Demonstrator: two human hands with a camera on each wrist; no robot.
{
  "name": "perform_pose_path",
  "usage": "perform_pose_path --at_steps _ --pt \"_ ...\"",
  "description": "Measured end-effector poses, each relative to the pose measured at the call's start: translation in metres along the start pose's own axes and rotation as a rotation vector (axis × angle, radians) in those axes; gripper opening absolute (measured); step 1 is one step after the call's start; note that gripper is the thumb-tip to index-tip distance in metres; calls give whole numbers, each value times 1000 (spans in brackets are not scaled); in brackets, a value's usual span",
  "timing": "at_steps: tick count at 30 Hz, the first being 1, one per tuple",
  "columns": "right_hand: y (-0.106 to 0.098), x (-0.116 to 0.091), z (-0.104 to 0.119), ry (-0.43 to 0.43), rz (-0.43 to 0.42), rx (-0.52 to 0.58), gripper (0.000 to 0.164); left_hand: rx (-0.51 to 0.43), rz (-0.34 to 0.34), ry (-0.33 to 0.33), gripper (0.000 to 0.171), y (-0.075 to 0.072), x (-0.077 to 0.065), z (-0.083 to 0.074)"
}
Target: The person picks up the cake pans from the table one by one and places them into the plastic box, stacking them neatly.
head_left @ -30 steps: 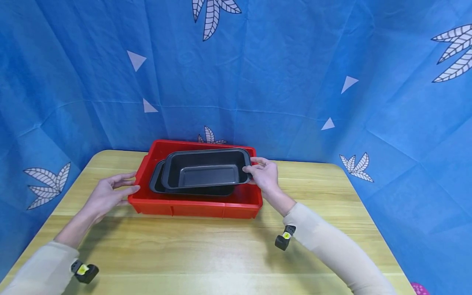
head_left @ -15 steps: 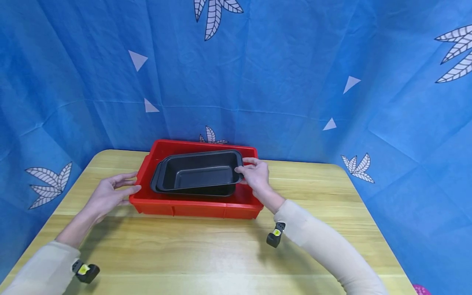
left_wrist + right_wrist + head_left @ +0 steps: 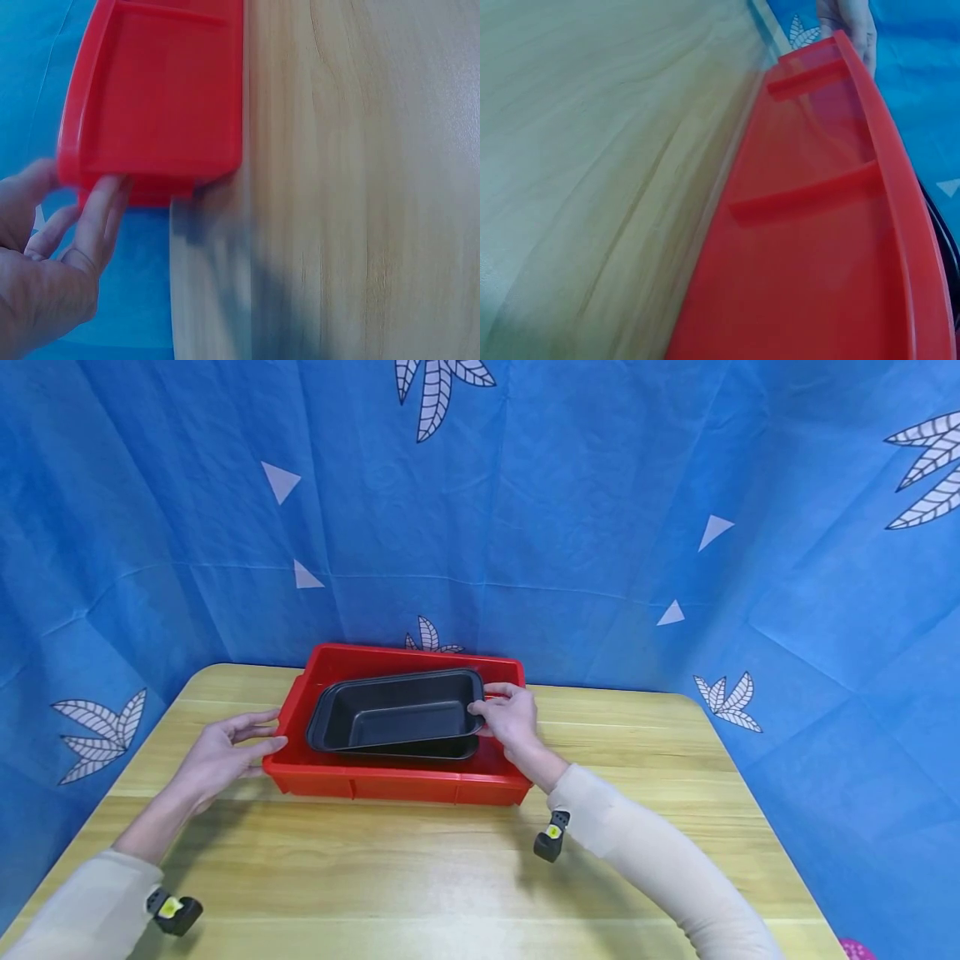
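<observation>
In the head view my right hand point(image 3: 510, 722) pinches the right end of a black loaf pan point(image 3: 408, 718), thumb over the rim. This pan tilts over a second black pan point(image 3: 453, 747), its left end nested in it and its right end raised. Both are inside a red plastic bin point(image 3: 405, 787). At the bin's left end my left hand point(image 3: 217, 756) touches the rim with nearly straight, spread fingers. The left wrist view shows these fingers point(image 3: 94, 217) against the bin's end wall. Only a sliver of black pan point(image 3: 954, 262) shows in the right wrist view.
The bin stands at the back of a light wooden table point(image 3: 420, 877), close to a blue curtain point(image 3: 480, 527) with white leaf prints. A pink object point(image 3: 855, 949) shows low at the right, beyond the table edge.
My right hand has moved left and slightly down with the upper loaf pan, whose left end now lines up with the lower pan's. The left hand and bin stay in place.
</observation>
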State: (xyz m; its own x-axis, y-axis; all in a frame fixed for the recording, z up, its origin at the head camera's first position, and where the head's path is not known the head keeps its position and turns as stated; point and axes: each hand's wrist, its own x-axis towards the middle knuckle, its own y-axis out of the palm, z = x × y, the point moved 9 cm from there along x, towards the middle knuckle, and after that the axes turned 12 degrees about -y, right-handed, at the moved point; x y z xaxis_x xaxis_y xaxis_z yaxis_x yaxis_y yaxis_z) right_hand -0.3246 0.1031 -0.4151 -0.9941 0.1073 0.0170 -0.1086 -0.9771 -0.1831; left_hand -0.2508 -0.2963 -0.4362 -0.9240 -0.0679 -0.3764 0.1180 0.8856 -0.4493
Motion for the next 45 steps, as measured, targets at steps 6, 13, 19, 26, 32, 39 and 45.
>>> perform_pose_path --at_steps 6,13,19,26,32,39,45 --pt "2 -3 -4 6 16 -20 47 -1 2 -2 81 1 1 -1" --pt "3 -5 -5 30 99 -61 51 3 -1 -1 81 1 1 -4" --pt "5 -6 -6 68 168 -100 53 9 -4 7 79 1 0 -5" --pt "2 -9 -7 107 228 -156 62 5 -5 3 80 2 0 -2" --pt "-1 -9 -5 86 269 -169 59 6 -2 2 80 2 0 0" --pt "-12 -11 -1 75 297 -150 55 5 -3 8 80 2 1 0" --pt "-25 -11 6 38 331 -176 54 11 -7 2 80 0 2 1"
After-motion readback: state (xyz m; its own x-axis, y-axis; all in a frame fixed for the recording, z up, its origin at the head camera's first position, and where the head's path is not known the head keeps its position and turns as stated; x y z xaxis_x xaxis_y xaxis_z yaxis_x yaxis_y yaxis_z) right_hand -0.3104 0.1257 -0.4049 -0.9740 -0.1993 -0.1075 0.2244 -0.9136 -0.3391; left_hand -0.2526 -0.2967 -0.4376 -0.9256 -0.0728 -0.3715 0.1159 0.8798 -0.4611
